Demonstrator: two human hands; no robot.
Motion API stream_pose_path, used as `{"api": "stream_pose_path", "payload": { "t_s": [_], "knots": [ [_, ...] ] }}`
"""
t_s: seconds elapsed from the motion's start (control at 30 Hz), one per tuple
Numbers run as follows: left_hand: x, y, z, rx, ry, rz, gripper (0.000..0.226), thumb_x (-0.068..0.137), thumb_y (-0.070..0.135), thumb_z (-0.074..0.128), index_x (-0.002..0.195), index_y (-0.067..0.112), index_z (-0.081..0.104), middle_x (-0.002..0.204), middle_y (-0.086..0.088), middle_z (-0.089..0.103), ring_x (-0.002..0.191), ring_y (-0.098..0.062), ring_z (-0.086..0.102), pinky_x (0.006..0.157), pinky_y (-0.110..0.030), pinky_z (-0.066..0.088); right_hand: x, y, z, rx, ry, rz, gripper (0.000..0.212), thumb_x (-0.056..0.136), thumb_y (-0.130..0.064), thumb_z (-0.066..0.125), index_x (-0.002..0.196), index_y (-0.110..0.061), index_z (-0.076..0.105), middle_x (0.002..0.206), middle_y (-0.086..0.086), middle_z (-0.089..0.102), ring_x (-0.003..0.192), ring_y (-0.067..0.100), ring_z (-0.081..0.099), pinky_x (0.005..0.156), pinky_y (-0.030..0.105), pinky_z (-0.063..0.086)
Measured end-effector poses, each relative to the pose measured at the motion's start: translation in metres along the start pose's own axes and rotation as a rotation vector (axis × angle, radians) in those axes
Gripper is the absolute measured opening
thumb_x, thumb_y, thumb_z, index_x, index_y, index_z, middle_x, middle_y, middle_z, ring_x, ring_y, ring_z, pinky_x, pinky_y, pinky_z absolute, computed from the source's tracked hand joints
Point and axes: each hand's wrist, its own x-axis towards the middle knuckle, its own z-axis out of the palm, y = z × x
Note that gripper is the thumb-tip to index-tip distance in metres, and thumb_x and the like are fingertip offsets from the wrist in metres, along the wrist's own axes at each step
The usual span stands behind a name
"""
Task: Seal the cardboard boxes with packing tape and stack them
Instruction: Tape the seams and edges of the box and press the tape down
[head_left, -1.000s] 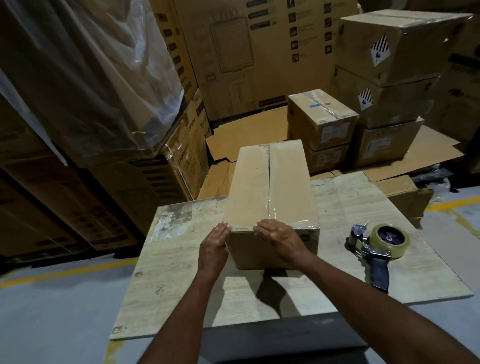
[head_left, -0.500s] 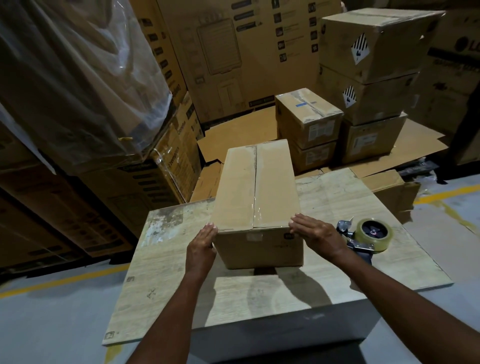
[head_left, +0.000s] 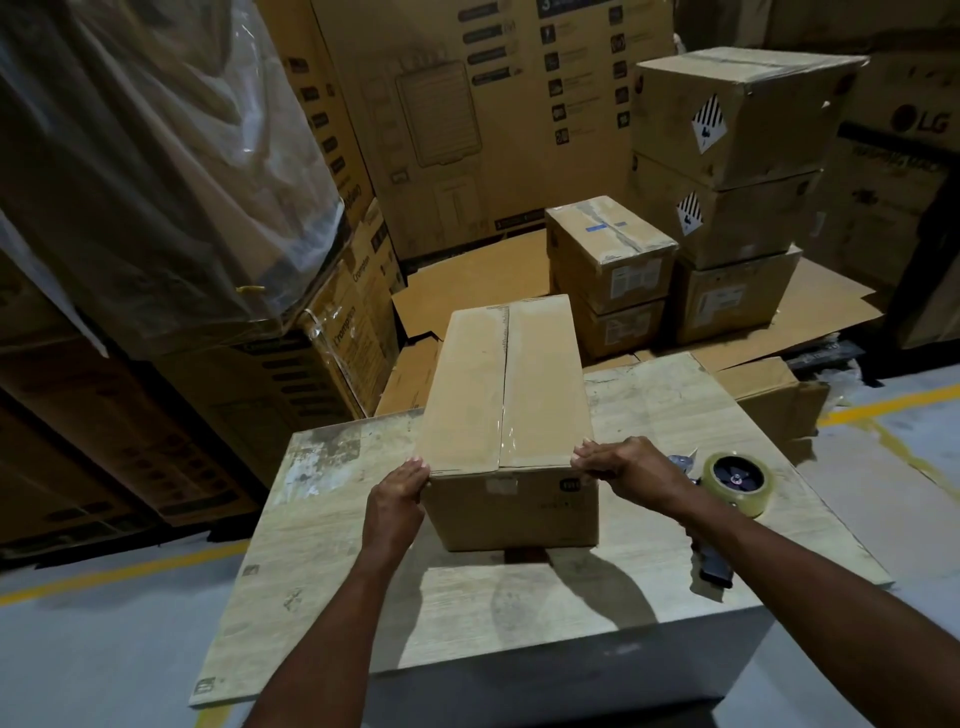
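A long cardboard box (head_left: 506, 395) lies on the wooden table (head_left: 519, 613), its flaps closed and clear tape running along the top seam. My left hand (head_left: 397, 493) presses against the box's near left corner with the fingers straight. My right hand (head_left: 626, 470) grips the near right corner, fingertips curled over the top edge. A tape dispenser (head_left: 735, 486) with a roll of clear tape lies on the table just right of my right hand, its dark handle pointing toward me.
Two small sealed boxes (head_left: 610, 254) are stacked behind the table, beside a taller stack of three boxes (head_left: 737, 171) with hazard labels. Flattened cardboard (head_left: 467, 280) covers the floor there. Plastic-wrapped cartons (head_left: 145, 156) tower at the left. Yellow floor lines (head_left: 883, 405) run alongside.
My right hand has moved from the middle of the box's near top edge to its right corner. The box's near end has lifted a little off the table.
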Motion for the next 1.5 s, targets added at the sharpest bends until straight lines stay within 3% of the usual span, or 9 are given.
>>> {"api": "stream_pose_path", "payload": {
  "t_s": [0.23, 0.37, 0.53, 0.67, 0.83, 0.93, 1.13, 1.4, 1.5],
  "knots": [
    [0.007, 0.000, -0.007, 0.067, -0.021, 0.070, 0.059, 0.053, -0.029, 0.073, 0.102, 0.004, 0.080, 0.106, -0.019, 0.076, 0.101, -0.033, 0.075, 0.089, -0.052, 0.059, 0.002, -0.011, 0.002, 0.000, -0.006, 0.061, 0.035, 0.085, 0.010, 0.075, 0.115, -0.007, 0.078, 0.123, 0.016, 0.069, 0.118, 0.020, 0.068, 0.108, 0.021, 0.039],
    [0.005, -0.014, -0.018, 0.157, -0.016, 0.188, 0.068, 0.041, -0.031, 0.073, 0.098, 0.006, 0.081, 0.102, -0.017, 0.077, 0.094, -0.032, 0.076, 0.077, -0.048, 0.064, 0.004, -0.026, 0.004, -0.048, -0.064, 0.011, 0.030, 0.086, 0.005, 0.078, 0.113, -0.007, 0.078, 0.121, 0.015, 0.071, 0.115, 0.020, 0.070, 0.107, 0.022, 0.040],
    [-0.002, -0.022, -0.021, 0.202, -0.018, 0.018, 0.058, 0.060, -0.019, 0.075, 0.113, 0.005, 0.076, 0.121, -0.016, 0.072, 0.113, -0.034, 0.069, 0.095, -0.047, 0.057, 0.016, -0.033, 0.006, -0.069, -0.208, -0.030, 0.031, 0.100, -0.010, 0.063, 0.126, -0.025, 0.072, 0.119, 0.000, 0.076, 0.104, 0.015, 0.072, 0.093, 0.030, 0.058],
    [-0.009, -0.003, -0.010, 0.220, -0.028, 0.019, 0.046, 0.082, 0.020, 0.073, 0.126, 0.008, 0.069, 0.136, -0.013, 0.064, 0.132, -0.031, 0.057, 0.117, -0.050, 0.038, 0.027, -0.017, 0.002, -0.137, -0.169, 0.095, 0.051, 0.103, -0.001, 0.051, 0.149, -0.022, 0.055, 0.153, 0.003, 0.054, 0.137, 0.022, 0.054, 0.112, 0.036, 0.045],
    [0.001, 0.061, 0.008, 0.218, -0.244, 0.112, 0.075, 0.090, 0.060, 0.037, 0.151, 0.017, 0.048, 0.162, -0.007, 0.037, 0.153, -0.022, 0.027, 0.128, -0.042, 0.005, 0.038, -0.005, 0.003, -0.216, -0.293, 0.109, 0.088, 0.087, 0.024, 0.042, 0.160, -0.026, 0.037, 0.168, -0.002, 0.028, 0.156, 0.017, 0.024, 0.121, 0.038, 0.035],
    [0.004, 0.101, 0.024, 0.250, -0.371, 0.093, 0.092, 0.088, 0.078, 0.024, 0.161, 0.022, 0.028, 0.170, -0.003, 0.017, 0.157, -0.016, 0.008, 0.128, -0.041, -0.007, 0.039, -0.001, 0.000, -0.195, -0.324, 0.133, 0.099, 0.081, 0.028, 0.039, 0.162, -0.030, 0.032, 0.170, -0.007, 0.022, 0.157, 0.013, 0.020, 0.122, 0.035, 0.032],
    [0.014, 0.154, 0.049, 0.199, -0.381, -0.010, 0.121, 0.072, 0.100, 0.017, 0.162, 0.019, 0.024, 0.171, -0.007, 0.012, 0.158, -0.021, 0.002, 0.127, -0.044, -0.007, 0.030, 0.005, -0.004, -0.233, -0.283, 0.188, 0.095, 0.082, 0.026, 0.045, 0.159, -0.029, 0.038, 0.167, -0.007, 0.029, 0.151, 0.018, 0.035, 0.115, 0.033, 0.039],
    [0.021, 0.149, 0.051, 0.222, -0.425, -0.025, 0.109, 0.079, 0.086, 0.036, 0.162, 0.017, 0.024, 0.170, -0.010, 0.012, 0.158, -0.024, 0.005, 0.126, -0.040, -0.005, 0.009, 0.023, -0.013, -0.338, -0.185, 0.252, 0.084, 0.088, 0.022, 0.049, 0.159, -0.020, 0.037, 0.166, 0.003, 0.034, 0.151, 0.025, 0.036, 0.119, 0.039, 0.038],
    [0.018, 0.123, 0.044, 0.198, -0.420, 0.013, 0.115, 0.070, 0.090, 0.031, 0.159, 0.015, 0.033, 0.169, -0.010, 0.021, 0.157, -0.023, 0.013, 0.128, -0.038, 0.002, 0.015, 0.014, -0.012, -0.380, -0.157, 0.146, 0.070, 0.091, 0.013, 0.061, 0.155, -0.009, 0.043, 0.157, 0.014, 0.047, 0.140, 0.036, 0.049, 0.108, 0.048, 0.047]
  ]
}}
